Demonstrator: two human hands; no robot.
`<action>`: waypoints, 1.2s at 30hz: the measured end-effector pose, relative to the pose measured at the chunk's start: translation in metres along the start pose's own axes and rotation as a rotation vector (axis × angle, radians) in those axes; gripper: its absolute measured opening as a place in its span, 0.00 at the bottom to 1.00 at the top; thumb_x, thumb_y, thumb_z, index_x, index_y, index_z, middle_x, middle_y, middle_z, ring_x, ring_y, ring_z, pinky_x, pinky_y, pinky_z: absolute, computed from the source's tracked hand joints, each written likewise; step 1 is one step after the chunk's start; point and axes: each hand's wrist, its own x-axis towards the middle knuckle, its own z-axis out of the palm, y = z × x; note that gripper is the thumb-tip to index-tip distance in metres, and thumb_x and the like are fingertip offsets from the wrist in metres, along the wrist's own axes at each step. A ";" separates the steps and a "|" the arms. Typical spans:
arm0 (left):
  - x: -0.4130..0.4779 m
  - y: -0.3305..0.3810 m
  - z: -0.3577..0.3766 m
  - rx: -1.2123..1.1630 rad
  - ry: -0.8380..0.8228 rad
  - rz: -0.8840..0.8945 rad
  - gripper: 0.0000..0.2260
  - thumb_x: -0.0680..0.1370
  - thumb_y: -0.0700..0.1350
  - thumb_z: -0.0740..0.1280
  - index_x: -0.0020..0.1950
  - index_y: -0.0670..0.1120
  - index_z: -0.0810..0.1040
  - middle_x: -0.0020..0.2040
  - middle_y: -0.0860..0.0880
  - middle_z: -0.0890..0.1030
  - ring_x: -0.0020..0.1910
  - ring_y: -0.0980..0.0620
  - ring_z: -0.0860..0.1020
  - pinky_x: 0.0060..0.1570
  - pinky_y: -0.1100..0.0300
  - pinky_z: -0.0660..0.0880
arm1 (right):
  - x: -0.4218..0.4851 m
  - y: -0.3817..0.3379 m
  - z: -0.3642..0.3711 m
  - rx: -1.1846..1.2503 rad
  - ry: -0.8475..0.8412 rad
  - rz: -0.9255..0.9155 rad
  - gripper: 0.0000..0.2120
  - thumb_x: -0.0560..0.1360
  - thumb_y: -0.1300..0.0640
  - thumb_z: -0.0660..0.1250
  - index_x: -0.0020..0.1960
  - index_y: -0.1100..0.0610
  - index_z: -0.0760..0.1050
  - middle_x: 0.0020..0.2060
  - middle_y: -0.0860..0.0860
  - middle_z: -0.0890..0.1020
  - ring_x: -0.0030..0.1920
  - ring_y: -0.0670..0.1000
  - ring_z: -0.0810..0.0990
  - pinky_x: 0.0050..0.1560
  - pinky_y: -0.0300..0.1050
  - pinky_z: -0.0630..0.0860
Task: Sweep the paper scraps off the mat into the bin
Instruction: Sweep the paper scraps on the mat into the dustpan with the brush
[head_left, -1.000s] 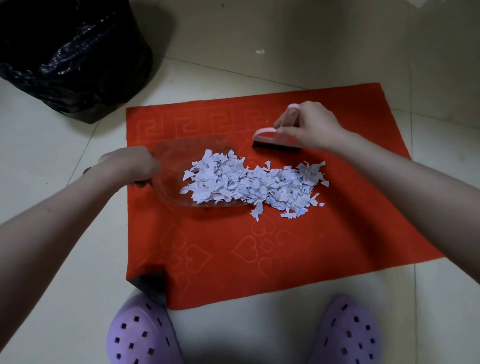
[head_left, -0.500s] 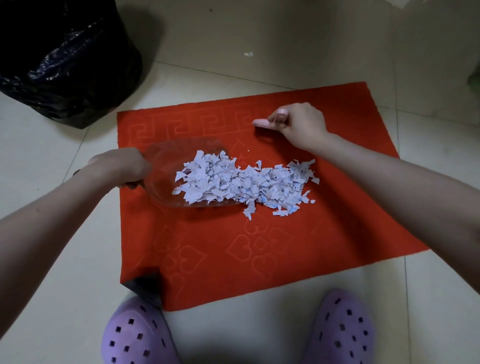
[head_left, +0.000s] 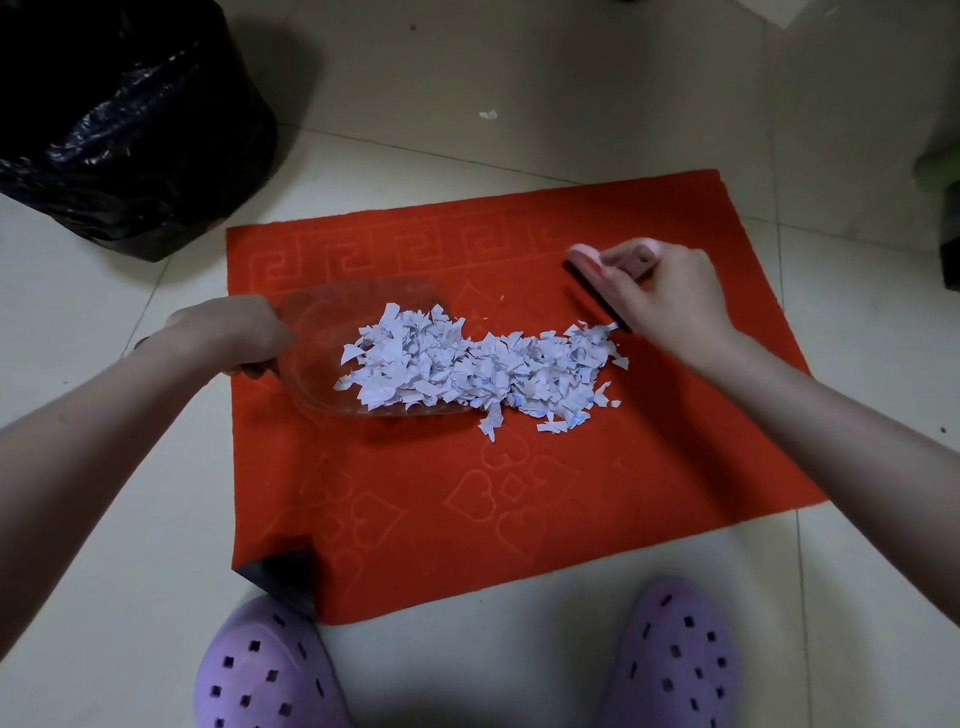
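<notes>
On the mat (head_left: 415, 493) the scraps (head_left: 483, 364) lie in a left-to-right band between my left hand (head_left: 234, 332), gripping the scoop (head_left: 322, 327), and my right hand (head_left: 662, 293), gripping the brush (head_left: 584, 265).

Place: a home
Tiles (head_left: 545, 78): pale, all over the floor
Mat (head_left: 519, 519): red, with heart shapes
Slippers (head_left: 265, 670): soft, purple, on the feet
Bin (head_left: 130, 130): black bag inside

The pale tiled floor (head_left: 571, 78) carries the red mat (head_left: 519, 493); the black-bagged bin (head_left: 130, 130) stands beyond the mat's far-left corner; 1 stray scrap (head_left: 488, 115) lies beyond its far edge; 2 purple clogs (head_left: 265, 670) stand at its near edge.
</notes>
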 end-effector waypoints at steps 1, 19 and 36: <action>-0.001 0.001 -0.001 0.005 -0.002 0.000 0.13 0.74 0.42 0.59 0.31 0.41 0.75 0.23 0.46 0.74 0.25 0.48 0.70 0.30 0.59 0.66 | -0.002 0.009 0.001 -0.081 0.028 0.041 0.19 0.74 0.39 0.61 0.48 0.52 0.81 0.42 0.53 0.85 0.44 0.57 0.82 0.42 0.48 0.75; -0.010 0.010 0.000 0.126 0.062 -0.009 0.16 0.75 0.44 0.59 0.28 0.43 0.73 0.24 0.47 0.74 0.25 0.49 0.71 0.32 0.59 0.67 | -0.022 -0.038 0.058 0.024 -0.233 -0.039 0.07 0.76 0.58 0.63 0.50 0.56 0.79 0.47 0.55 0.82 0.46 0.54 0.81 0.49 0.46 0.77; 0.007 -0.008 0.011 -0.028 -0.048 0.000 0.12 0.72 0.42 0.58 0.31 0.42 0.76 0.25 0.46 0.76 0.27 0.47 0.71 0.34 0.60 0.68 | -0.011 -0.112 0.105 0.171 -0.356 -0.303 0.06 0.76 0.60 0.63 0.51 0.58 0.78 0.45 0.57 0.81 0.48 0.56 0.80 0.51 0.51 0.76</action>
